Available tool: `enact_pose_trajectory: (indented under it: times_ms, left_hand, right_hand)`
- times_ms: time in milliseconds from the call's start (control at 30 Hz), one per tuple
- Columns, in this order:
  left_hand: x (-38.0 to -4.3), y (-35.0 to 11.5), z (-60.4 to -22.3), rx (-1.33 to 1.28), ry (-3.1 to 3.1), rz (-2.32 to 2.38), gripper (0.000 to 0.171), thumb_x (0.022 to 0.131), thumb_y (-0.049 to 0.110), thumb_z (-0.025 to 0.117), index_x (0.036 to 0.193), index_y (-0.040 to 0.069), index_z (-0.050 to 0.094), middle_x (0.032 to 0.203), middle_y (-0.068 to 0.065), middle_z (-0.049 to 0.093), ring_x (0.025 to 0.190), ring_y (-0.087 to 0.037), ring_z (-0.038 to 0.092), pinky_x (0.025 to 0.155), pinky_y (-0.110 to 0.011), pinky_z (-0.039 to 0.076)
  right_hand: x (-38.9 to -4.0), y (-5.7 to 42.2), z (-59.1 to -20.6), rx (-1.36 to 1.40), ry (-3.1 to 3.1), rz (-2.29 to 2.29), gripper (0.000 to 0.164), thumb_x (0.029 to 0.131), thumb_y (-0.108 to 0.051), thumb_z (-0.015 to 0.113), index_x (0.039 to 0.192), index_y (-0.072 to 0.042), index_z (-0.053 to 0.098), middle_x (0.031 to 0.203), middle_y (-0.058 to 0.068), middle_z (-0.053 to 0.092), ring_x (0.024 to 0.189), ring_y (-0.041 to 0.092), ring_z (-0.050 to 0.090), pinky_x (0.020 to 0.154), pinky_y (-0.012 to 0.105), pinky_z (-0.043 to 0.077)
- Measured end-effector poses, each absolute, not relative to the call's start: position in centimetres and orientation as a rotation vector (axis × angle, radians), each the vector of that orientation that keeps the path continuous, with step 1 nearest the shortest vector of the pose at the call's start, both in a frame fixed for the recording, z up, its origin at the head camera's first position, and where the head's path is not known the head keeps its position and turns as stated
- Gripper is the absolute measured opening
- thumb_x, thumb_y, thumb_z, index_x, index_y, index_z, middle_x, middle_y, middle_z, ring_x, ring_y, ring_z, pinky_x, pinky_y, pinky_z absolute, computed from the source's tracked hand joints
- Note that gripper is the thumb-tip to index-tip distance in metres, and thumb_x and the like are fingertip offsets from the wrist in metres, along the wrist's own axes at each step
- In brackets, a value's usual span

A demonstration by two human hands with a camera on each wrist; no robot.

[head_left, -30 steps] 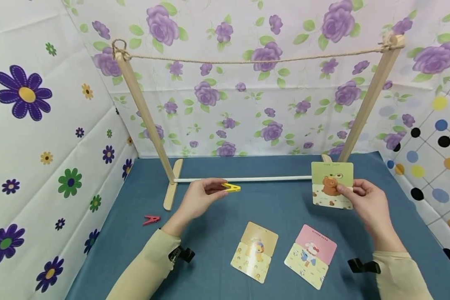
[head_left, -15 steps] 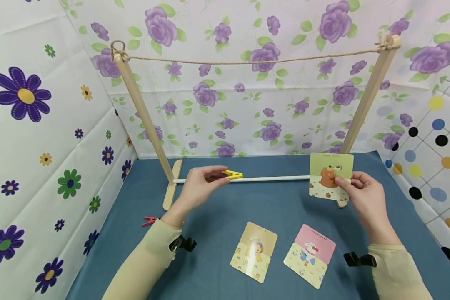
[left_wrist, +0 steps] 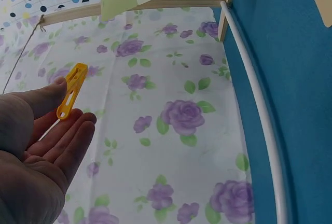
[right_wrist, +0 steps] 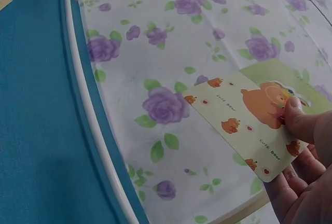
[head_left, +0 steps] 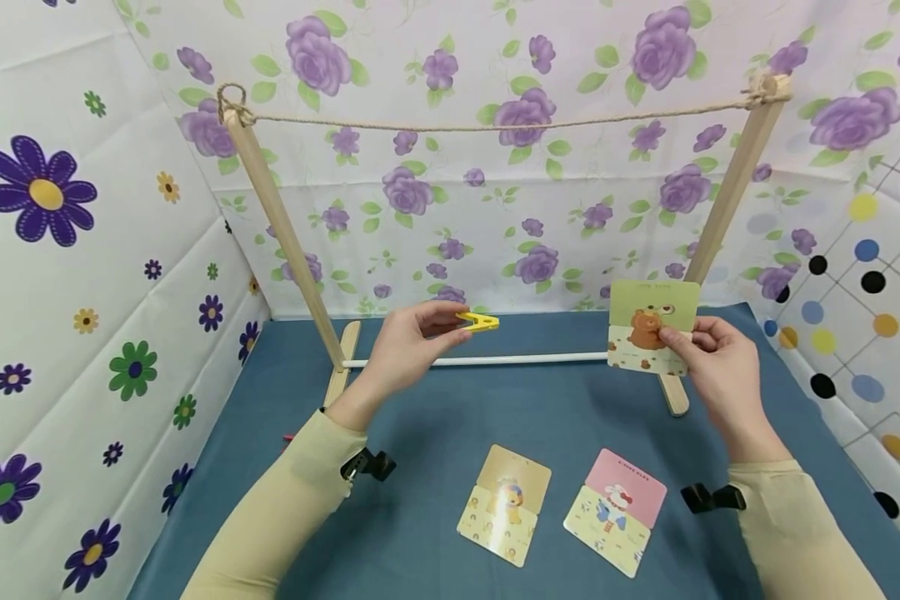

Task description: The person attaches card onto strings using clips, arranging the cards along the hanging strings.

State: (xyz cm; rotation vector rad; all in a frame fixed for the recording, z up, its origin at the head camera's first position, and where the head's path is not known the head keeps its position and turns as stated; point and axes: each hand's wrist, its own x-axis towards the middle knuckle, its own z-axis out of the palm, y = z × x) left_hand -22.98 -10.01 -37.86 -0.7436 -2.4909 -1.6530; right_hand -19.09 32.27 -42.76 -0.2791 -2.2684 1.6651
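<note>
Between thumb and fingers my left hand [head_left: 414,343] pinches a yellow clothespin [head_left: 482,322], raised above the white rod; the left wrist view shows the clothespin [left_wrist: 72,91] held near the fingertips. My right hand [head_left: 720,367] grips a green and cream card [head_left: 651,327] with a brown bear on it, its thumb on the card's face. In the right wrist view the card [right_wrist: 249,123] tilts, fingers behind it. Both hands are below a twine line [head_left: 420,128] strung between two wooden posts, and apart from it.
On the blue cloth lie a tan card [head_left: 504,504] and a pink card [head_left: 617,510]. A red clothespin [head_left: 288,437] is mostly hidden by the left sleeve. A white rod [head_left: 525,360] joins the bases of the left post [head_left: 285,237] and right post [head_left: 735,183].
Both hands have risen toward the twine, carrying the yellow clothespin and the bear card. The left hand has also shifted slightly right. The left sleeve now covers most of the red clothespin.
</note>
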Motion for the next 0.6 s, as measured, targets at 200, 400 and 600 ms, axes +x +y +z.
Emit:
enact_pose_trajectory:
  times_ms: [200, 400, 600]
  left_hand:
    - [-23.1, -9.3, -36.2, -0.799, -2.49, -1.589, 0.038, 0.099, 0.015, 0.08, 0.135, 0.008, 0.073, 0.121, -0.009, 0.077, 0.109, -0.017, 0.075, 0.092, -0.033, 0.061]
    - [-23.3, -8.5, -35.1, -0.827, -2.499, -1.528, 0.043, 0.1, 0.015, 0.078, 0.141, 0.006, 0.071, 0.125, -0.013, 0.077, 0.109, -0.018, 0.076, 0.091, -0.031, 0.061]
    - [-23.9, -7.7, -34.1, -0.864, -2.476, -1.45, 0.038, 0.1, 0.014, 0.079, 0.136, 0.006, 0.074, 0.119, -0.011, 0.078, 0.102, -0.016, 0.077, 0.085, -0.029, 0.062]
  right_hand:
    - [-19.6, 31.8, -41.6, -0.247, -2.239, 1.666, 0.027, 0.1, -0.032, 0.079, 0.114, -0.012, 0.068, 0.09, -0.016, 0.077, 0.08, 0.006, 0.066, 0.056, 0.02, 0.046]
    - [-19.7, 31.3, -40.8, -0.211, -2.209, 1.672, 0.024, 0.099, -0.03, 0.08, 0.112, -0.012, 0.07, 0.089, -0.014, 0.077, 0.076, 0.006, 0.065, 0.054, 0.019, 0.044]
    - [-20.1, 31.2, -40.3, -0.19, -2.214, 1.652, 0.03, 0.099, -0.034, 0.08, 0.114, -0.011, 0.07, 0.089, -0.017, 0.076, 0.081, 0.007, 0.064, 0.055, 0.024, 0.039]
